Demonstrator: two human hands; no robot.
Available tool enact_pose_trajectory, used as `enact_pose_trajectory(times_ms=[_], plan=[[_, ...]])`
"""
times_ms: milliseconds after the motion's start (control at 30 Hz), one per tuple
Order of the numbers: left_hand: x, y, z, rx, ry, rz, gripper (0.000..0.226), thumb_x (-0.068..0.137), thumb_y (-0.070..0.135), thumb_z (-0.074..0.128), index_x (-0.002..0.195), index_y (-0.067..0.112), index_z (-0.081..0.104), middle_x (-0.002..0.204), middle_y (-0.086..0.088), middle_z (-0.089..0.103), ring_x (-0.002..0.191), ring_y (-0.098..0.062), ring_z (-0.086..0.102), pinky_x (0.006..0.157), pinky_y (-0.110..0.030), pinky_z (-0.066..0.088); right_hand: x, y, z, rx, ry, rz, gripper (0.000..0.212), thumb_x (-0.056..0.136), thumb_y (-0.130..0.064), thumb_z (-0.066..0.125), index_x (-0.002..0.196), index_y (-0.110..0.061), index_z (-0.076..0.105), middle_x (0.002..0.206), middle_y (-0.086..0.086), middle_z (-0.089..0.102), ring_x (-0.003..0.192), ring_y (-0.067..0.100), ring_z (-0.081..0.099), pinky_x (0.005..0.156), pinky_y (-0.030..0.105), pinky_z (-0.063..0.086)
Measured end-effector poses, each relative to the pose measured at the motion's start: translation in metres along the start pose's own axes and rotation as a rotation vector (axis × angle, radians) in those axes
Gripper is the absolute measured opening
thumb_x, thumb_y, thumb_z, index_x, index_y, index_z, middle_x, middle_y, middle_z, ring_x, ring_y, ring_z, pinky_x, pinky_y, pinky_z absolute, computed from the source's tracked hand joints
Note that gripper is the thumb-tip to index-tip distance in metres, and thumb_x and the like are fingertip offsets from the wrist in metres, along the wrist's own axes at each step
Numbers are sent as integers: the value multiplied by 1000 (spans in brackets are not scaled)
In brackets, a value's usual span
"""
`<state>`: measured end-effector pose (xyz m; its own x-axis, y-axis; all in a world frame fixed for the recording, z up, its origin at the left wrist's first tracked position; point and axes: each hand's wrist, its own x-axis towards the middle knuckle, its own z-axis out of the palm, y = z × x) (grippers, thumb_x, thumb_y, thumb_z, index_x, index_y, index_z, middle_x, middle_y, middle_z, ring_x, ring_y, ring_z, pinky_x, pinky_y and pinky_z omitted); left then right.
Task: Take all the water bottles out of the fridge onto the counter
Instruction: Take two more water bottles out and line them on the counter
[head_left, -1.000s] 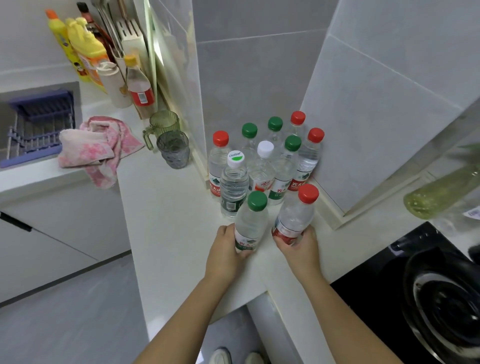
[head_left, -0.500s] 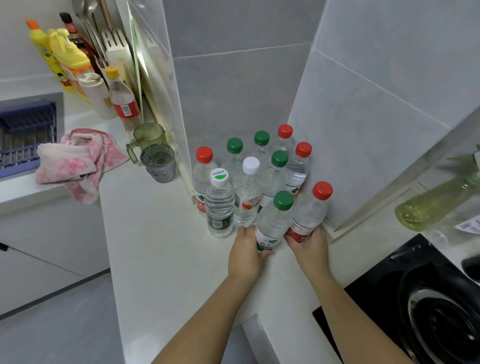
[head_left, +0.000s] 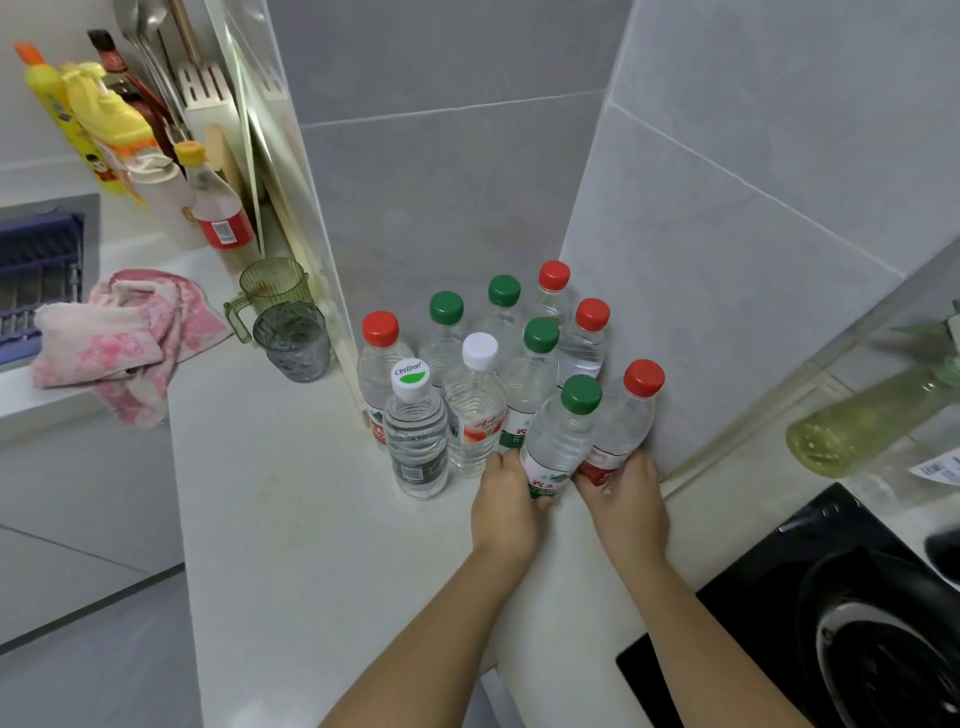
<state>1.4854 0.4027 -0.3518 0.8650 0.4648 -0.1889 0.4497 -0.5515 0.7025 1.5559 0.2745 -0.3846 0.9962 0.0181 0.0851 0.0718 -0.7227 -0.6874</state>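
Ten water bottles (head_left: 475, 410) are standing on the counter (head_left: 311, 519), packed into the corner of the tiled wall (head_left: 727, 260). The fridge isn't showing in this view.

- Left hand (head_left: 506, 501) is gripping the green-cap bottle (head_left: 558, 441) low on the label band, with the fingers curled round it.
- Right hand (head_left: 626, 493) is gripping the red-cap bottle (head_left: 621, 421) the same way, low down, with the fingers wrapped round the base.
- Both bottles are sitting at the front of the cluster, touching each other. The red-cap one is right against the wall.
- The bases are hiding behind the fingers, so I can't tell if they're fully seated on the counter.

Handling, my read:
- All of them are looking full, so each one is carrying real weight.
- The walls are thin clear plastic, so they're likely giving under a squeeze. A firm wrap is going to work better than a fingertip pinch.
- Straight from the fridge they're possibly sweating and slick, though I'm not seeing any droplets.
- Caps are on, so a spill isn't worrying me. Tipping is.
- The low grip is leaving the top free to swing. Mid-body or just under the shoulder is the steadier hold for carrying, and low is fine for setting down.
- The pack is tight, so one knock risks toppling the neighbours. I'd be letting go straight back.
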Motion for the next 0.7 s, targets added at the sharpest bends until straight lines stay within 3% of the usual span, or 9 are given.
enact_pose_trajectory(times_ms=[67,267,433,600,700], plan=[[3,2,0,33,-7,-9,55,82,26,74,126,8,47,125,-8,48,110,-25,56,84,-32,46,1,1,0,-54,20,-36,60,70,-40,84,112,-8,56,111,9,53,109,35,56,68,37,43],[10,6,-4,196,-65,-56,51,85,38,69,119,5,50,119,-12,59,106,-27,61,77,-32,45,13,8,1,43,-52,-33,61,69,-37,86,112,-11,52,103,10,69,97,33,65,73,42,54],[13,8,-2,137,-67,-99,47,85,35,71,116,6,51,112,-14,66,104,-31,63,74,-32,45,22,3,-2,81,-114,-27,51,67,-23,88,101,-9,52,82,8,67,80,30,67,67,35,51],[12,7,3,83,-54,-125,49,84,37,71,115,6,49,110,-13,66,103,-31,63,72,-33,45,30,2,4,66,-158,-41,46,70,-21,85,93,-14,46,65,-2,60,61,25,64,63,46,56],[11,6,4,66,-43,-129,48,85,39,70,115,7,49,110,-12,66,102,-31,63,69,-30,41,31,3,5,74,-159,-54,47,71,-19,85,98,-13,48,66,-4,59,64,24,65,66,44,56]])
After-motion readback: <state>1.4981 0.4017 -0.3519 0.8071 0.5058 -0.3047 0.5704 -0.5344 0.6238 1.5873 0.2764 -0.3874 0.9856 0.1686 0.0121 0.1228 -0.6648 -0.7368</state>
